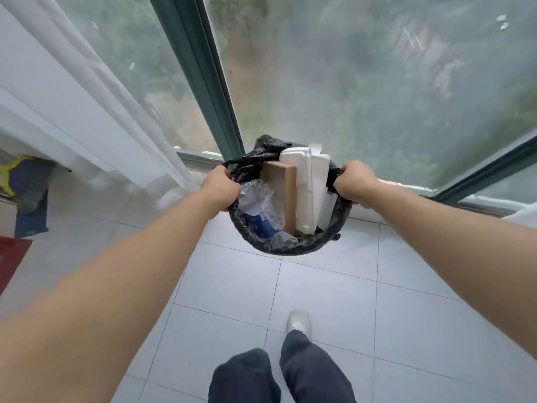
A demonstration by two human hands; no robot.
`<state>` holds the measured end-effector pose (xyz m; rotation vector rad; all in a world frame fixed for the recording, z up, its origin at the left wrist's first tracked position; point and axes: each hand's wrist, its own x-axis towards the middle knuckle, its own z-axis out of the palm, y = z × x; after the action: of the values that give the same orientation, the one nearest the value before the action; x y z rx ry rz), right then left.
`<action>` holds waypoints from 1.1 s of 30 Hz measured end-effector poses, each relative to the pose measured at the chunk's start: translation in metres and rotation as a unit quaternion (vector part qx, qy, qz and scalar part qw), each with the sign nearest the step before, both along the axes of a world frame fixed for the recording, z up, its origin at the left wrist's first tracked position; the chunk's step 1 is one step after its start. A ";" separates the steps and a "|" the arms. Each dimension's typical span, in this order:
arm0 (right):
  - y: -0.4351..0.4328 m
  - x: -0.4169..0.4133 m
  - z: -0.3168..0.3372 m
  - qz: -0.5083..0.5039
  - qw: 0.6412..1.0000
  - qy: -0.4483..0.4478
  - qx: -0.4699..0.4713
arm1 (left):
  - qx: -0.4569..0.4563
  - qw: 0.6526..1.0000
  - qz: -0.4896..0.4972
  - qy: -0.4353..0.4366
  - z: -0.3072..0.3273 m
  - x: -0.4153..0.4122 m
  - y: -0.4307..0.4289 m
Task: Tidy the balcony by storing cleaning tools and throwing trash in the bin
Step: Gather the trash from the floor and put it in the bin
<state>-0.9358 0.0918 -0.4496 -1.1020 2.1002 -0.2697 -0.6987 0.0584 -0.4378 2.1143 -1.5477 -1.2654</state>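
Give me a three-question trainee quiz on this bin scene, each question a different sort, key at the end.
1. True or false: the left hand and the right hand both grip the rim of the black bin bag.
2. What stands between the crushed plastic bottle and the white foam container? A) brown cardboard box B) broom C) glass jar
3. Fill in: the bottle lies on the bag's ____ side, by the person's own sides.
Key: 1 true; 2 A; 3 left.

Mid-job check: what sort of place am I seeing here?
Probably an enclosed balcony: tall glass panes in green frames face outdoors, the floor is pale tile, and a white curtain hangs at the left. The left hand and right hand grip the rim of a black bin bag.
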 end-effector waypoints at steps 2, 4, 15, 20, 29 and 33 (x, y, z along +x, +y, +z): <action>-0.014 0.005 -0.017 -0.016 1.000 -0.005 0.009 | 0.009 1.000 0.000 0.001 -0.022 -0.001 -0.020; -0.027 0.008 -0.046 -0.049 0.998 -0.027 0.014 | 0.018 1.000 0.000 0.013 -0.053 -0.002 -0.044; -0.087 0.026 -0.261 -0.218 0.958 -0.177 0.060 | 0.114 0.991 0.021 0.066 -0.273 -0.001 -0.143; -0.108 0.025 -0.351 -0.242 0.953 -0.175 0.056 | 0.140 0.989 0.007 0.055 -0.362 -0.009 -0.175; -0.118 0.015 -0.441 -0.259 0.949 -0.172 0.053 | 0.146 0.987 -0.001 0.069 -0.453 -0.023 -0.184; -0.109 0.007 -0.452 -0.262 0.936 -0.229 0.055 | 0.189 0.976 -0.017 0.111 -0.466 -0.019 -0.180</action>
<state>-0.9283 -0.0168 -0.9020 -0.3425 1.9096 -0.5932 -0.7172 -0.1214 -0.9035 2.0642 -1.3378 -1.8623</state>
